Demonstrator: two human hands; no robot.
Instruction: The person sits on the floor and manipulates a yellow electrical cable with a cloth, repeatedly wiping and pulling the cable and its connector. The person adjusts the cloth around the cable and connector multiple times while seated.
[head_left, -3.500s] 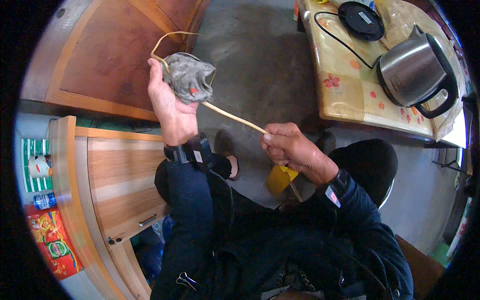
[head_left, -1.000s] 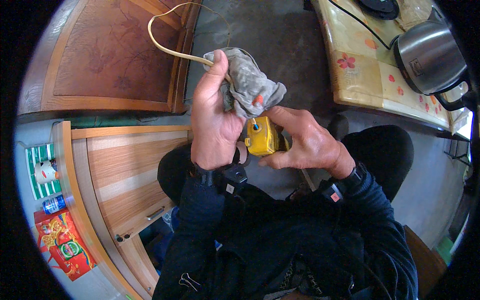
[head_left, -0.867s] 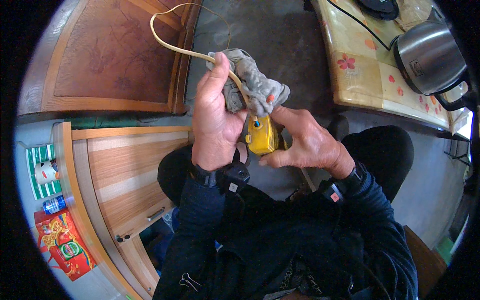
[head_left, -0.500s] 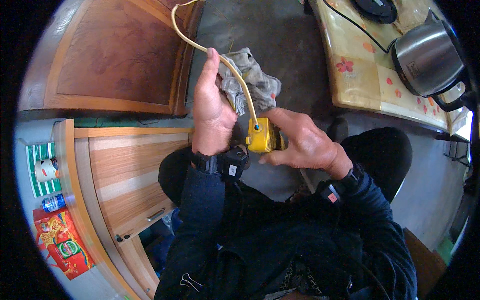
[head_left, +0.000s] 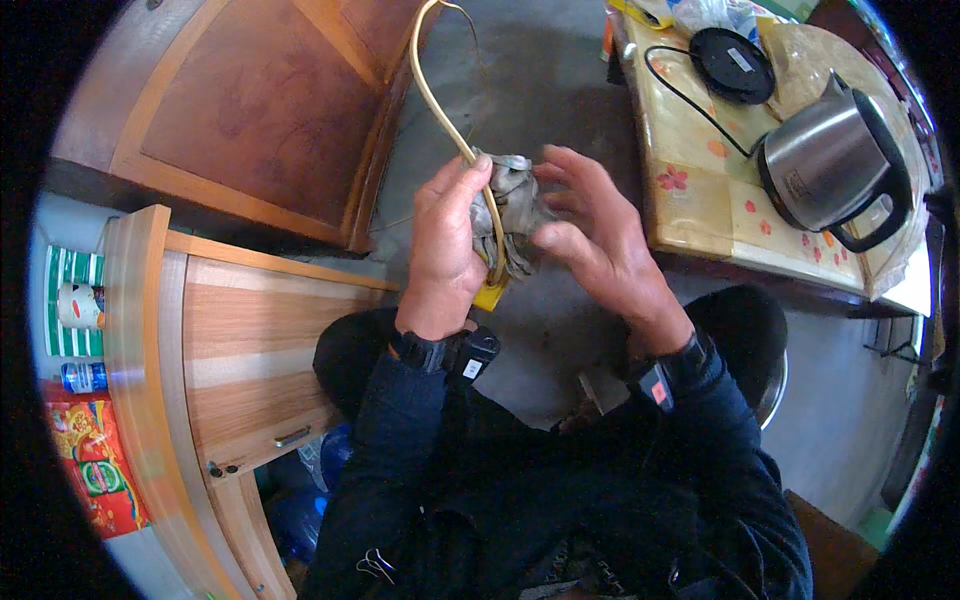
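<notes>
My left hand (head_left: 445, 240) is closed, its thumb pressed along a cream-coloured cable (head_left: 437, 100) and a crumpled grey cloth (head_left: 515, 190) gathered at its fingers. The cable loops down over the cloth to a small yellow box (head_left: 488, 297), which shows just below the cloth beside my left palm; most of it is hidden. On the other side, my right hand (head_left: 620, 250) has its fingers apart and slightly curled, with the thumb close to the cloth's edge. Nothing shows in its grasp. Whether the thumb touches the cloth, I cannot tell.
To the right, a table with a flowered cover (head_left: 690, 205) holds a steel kettle (head_left: 825, 160) and its black base (head_left: 732, 65). A dark wooden cabinet (head_left: 260, 120) stands at the far left. Nearer is a light wooden cabinet (head_left: 260, 350), with a blue can (head_left: 84, 377) beyond it.
My right hand has let go of the yellow box and opened beside the cloth. The box has dropped lower, partly behind the cloth. The cloth is now bunched at my left hand.
</notes>
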